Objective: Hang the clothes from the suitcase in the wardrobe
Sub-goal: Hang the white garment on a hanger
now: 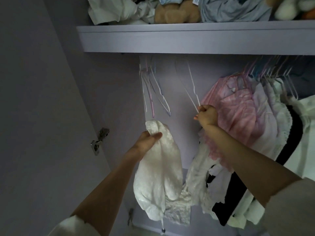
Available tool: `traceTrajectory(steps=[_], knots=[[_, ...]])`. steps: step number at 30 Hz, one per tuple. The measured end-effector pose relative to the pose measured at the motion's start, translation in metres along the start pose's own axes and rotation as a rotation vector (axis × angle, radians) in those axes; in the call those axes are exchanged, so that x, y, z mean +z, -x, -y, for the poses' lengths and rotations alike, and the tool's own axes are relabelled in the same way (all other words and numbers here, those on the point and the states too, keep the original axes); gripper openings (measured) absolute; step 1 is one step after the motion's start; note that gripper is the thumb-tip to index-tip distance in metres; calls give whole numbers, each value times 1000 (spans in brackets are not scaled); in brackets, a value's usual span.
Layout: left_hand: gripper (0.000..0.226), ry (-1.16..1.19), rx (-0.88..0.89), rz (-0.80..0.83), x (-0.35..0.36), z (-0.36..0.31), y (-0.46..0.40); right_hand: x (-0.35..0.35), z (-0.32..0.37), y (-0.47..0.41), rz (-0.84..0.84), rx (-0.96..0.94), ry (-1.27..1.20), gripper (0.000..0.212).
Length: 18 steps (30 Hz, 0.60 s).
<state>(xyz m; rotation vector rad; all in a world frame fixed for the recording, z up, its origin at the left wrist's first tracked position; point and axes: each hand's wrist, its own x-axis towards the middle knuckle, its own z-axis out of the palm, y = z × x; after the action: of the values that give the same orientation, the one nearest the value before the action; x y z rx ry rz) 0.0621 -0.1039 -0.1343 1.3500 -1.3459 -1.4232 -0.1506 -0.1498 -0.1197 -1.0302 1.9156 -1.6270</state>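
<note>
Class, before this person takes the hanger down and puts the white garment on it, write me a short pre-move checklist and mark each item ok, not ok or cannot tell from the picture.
1. Left hand grips the white garment firmly near its top: ok.
2. Right hand holds the lower end of the white wire hanger: ok.
3. Hanger carries no clothing: ok.
4. Hanger's hook free to lift off the rail: cannot tell, the shelf hides it.
5. Garment's neck opening found and facing the hanger: cannot tell, the fabric is bunched.
6. Open gap on the rail between the empty hangers and the pink dress: ok.
</note>
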Motion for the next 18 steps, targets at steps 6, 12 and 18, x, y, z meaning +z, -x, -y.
traceTrajectory(steps=[6, 12, 18], knots=[[24, 49, -3, 95, 15, 15, 2, -27, -44, 53, 82, 122, -101, 37], [16, 174, 34, 163, 35, 36, 9, -62, -92, 120, 281, 197, -156, 33], [40, 146, -28, 106, 71, 56, 20, -101, -132, 174, 543, 363, -266, 31]])
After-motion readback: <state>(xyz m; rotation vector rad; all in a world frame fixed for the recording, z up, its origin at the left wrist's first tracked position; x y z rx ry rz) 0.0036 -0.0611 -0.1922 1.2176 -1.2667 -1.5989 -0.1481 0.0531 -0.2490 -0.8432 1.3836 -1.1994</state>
